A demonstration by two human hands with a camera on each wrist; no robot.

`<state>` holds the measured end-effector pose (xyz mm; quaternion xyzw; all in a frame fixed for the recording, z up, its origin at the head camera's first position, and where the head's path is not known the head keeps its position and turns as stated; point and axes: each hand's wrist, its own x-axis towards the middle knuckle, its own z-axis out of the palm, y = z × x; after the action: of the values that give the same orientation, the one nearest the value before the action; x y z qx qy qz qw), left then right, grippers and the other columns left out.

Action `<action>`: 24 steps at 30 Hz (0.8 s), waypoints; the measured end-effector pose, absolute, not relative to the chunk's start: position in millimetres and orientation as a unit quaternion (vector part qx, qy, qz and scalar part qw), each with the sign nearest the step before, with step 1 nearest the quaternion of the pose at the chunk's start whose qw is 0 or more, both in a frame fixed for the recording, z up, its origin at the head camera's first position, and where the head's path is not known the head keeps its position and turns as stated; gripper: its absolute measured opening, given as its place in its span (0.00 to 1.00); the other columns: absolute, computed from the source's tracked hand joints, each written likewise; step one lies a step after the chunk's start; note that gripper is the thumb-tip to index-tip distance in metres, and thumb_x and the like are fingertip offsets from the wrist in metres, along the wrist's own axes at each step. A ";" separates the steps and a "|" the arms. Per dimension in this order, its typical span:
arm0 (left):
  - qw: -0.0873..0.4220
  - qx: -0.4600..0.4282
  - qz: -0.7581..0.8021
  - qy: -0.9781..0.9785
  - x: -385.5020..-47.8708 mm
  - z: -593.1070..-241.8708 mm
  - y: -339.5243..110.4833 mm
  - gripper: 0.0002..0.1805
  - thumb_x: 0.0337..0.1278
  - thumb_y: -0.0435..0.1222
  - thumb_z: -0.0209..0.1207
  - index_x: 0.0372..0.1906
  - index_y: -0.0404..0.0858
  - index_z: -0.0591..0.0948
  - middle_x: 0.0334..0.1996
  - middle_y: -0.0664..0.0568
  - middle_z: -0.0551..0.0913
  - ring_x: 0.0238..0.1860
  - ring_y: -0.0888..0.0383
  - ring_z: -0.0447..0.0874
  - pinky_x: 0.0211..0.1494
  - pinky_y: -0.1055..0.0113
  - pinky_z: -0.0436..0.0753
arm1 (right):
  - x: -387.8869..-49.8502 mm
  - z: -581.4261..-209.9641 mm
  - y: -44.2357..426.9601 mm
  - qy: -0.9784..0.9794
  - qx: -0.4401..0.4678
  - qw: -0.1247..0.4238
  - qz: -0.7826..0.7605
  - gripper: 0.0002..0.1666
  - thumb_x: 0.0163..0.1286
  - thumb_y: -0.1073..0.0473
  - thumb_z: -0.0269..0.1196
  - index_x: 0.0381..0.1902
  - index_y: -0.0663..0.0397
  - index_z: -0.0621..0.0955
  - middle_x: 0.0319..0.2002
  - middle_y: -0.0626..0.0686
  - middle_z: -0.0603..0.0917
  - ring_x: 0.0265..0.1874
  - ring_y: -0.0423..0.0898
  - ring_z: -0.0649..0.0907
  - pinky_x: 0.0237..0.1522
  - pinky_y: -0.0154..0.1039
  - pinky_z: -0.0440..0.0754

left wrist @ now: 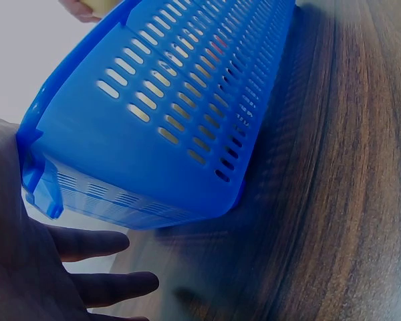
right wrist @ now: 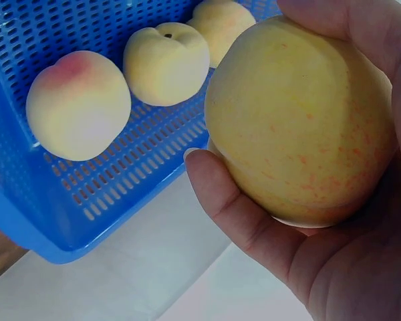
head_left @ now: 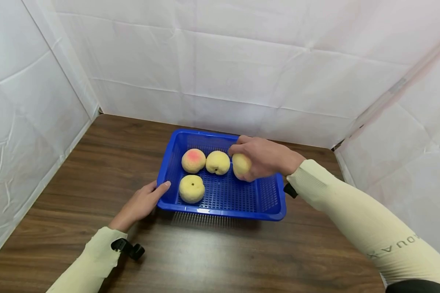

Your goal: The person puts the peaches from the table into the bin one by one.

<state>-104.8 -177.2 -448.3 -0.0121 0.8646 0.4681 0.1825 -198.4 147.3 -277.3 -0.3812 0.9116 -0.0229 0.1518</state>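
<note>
My right hand [head_left: 265, 156] holds a yellow peach [head_left: 241, 165] over the right part of the blue basket [head_left: 221, 215]. In the right wrist view, thumb and fingers wrap this peach [right wrist: 301, 120], which has faint red specks. My left hand [head_left: 141, 203] holds the basket's left rim, its thumb laid over the edge. The left wrist view shows its other fingers [left wrist: 113, 289] stretched out below the rim, apart from the wall. Inside the basket sit a red-blushed peach [head_left: 193, 160], a yellow peach [head_left: 218, 162] beside it, and another yellow peach [head_left: 192, 189] nearer me.
The basket stands on a dark brown wooden table [head_left: 242, 260], close to its far edge. White sheeting [head_left: 234, 73] hangs behind the table and along both sides. Black straps [head_left: 128, 248] sit at the wrists.
</note>
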 end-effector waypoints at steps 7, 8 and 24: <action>0.185 -0.013 0.476 0.860 -101.2 -449.1 -175.5 0.45 0.78 0.65 0.41 0.81 0.36 0.61 0.74 0.34 0.73 0.74 0.34 0.72 0.74 0.32 0.69 | -196.5 -280.7 141.9 0.908 -0.387 0.159 -0.029 0.34 0.56 0.57 0.75 0.63 0.41 0.81 0.54 0.52 0.80 0.43 0.49 0.82 0.41 0.42 0.84; 0.185 -0.013 0.476 0.860 -100.7 -448.9 -175.7 0.45 0.77 0.66 0.41 0.81 0.36 0.61 0.74 0.33 0.73 0.74 0.34 0.72 0.74 0.32 0.69 | -196.5 -281.2 140.7 0.907 -0.389 0.158 -0.030 0.34 0.55 0.57 0.75 0.63 0.41 0.81 0.54 0.52 0.80 0.43 0.49 0.82 0.41 0.41 0.84; 0.166 -0.023 0.473 0.865 -97.9 -452.5 -178.2 0.44 0.78 0.64 0.42 0.80 0.35 0.63 0.71 0.34 0.75 0.72 0.35 0.74 0.73 0.33 0.70 | -202.1 -284.5 120.6 0.893 -0.417 0.169 -0.029 0.35 0.57 0.57 0.75 0.64 0.42 0.80 0.59 0.53 0.78 0.45 0.50 0.82 0.44 0.41 0.84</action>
<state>-97.9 -178.2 -452.5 -0.0231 0.8649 0.4731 0.1664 -202.1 120.6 -284.5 -0.4169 0.8927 -0.0294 0.1686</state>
